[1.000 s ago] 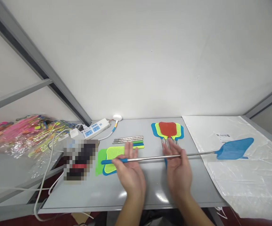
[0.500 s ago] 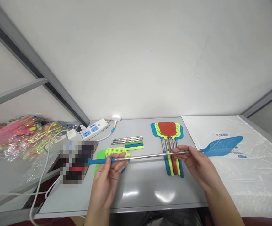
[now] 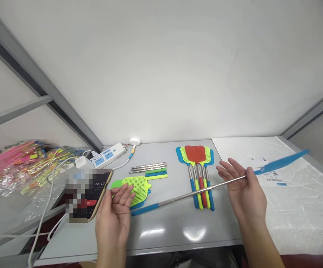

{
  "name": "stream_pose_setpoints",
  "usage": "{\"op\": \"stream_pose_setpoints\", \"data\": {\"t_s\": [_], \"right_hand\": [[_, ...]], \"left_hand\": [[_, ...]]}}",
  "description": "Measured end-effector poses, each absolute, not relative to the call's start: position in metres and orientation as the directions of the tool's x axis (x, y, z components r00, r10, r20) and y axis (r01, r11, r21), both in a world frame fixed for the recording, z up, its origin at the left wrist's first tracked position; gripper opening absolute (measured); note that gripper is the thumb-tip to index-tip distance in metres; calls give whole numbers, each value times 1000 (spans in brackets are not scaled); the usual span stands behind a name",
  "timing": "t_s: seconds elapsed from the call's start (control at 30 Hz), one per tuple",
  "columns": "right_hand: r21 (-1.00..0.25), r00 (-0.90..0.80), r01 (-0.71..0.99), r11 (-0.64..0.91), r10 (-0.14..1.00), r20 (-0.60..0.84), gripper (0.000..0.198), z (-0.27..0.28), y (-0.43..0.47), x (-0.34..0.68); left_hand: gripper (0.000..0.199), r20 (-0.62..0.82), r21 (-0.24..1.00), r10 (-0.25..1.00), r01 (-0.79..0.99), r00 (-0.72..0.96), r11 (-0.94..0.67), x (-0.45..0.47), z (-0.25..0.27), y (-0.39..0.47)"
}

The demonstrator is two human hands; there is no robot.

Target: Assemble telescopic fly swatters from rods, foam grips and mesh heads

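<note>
My right hand (image 3: 246, 193) holds a blue fly swatter (image 3: 206, 191) by its metal rod, near the head, with the thumb over the rod and the other fingers spread. The swatter slants across the table, blue grip down to the left, its head seen edge-on at the right. My left hand (image 3: 115, 208) is off the swatter, palm up with fingers apart and nothing in it. Just beyond it lie loose swatter heads (image 3: 137, 190), the top one yellow-green. Loose grips (image 3: 156, 174) and metal rods (image 3: 148, 167) lie behind them. Whole swatters (image 3: 199, 154) rest in an overlapping row beneath the held rod.
A phone (image 3: 94, 195), partly blurred out, lies left of my left hand. Behind it are a power strip (image 3: 108, 155) and white cables. Plastic-wrapped colourful items (image 3: 24, 163) pile at the far left. A white plastic bag (image 3: 295, 216) covers the table's right side.
My left hand has let go of the blue grip and moved down and left. My right hand has shifted right, and the swatter has tilted and turned edge-on.
</note>
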State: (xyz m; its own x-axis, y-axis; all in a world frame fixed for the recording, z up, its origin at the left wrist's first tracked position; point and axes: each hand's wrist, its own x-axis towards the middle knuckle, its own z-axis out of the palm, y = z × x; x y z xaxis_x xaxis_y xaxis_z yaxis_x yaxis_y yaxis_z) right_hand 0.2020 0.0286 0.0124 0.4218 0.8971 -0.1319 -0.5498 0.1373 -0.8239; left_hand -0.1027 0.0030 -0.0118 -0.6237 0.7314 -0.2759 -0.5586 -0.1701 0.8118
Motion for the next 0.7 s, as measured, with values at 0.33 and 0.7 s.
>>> {"op": "stream_pose_setpoints", "data": {"t_s": [0.33,0.7], "right_hand": [[-658,551,-714,239,772,-317,36,28,36,205],[-580,507,-784,220,766,-396,38,29,41,200]], "left_hand": [[23,251,946,745,-7,-618,-324,-73,-24,-9],[33,-85,855,900,-495,-428,-155,-100,-1,-7]]}}
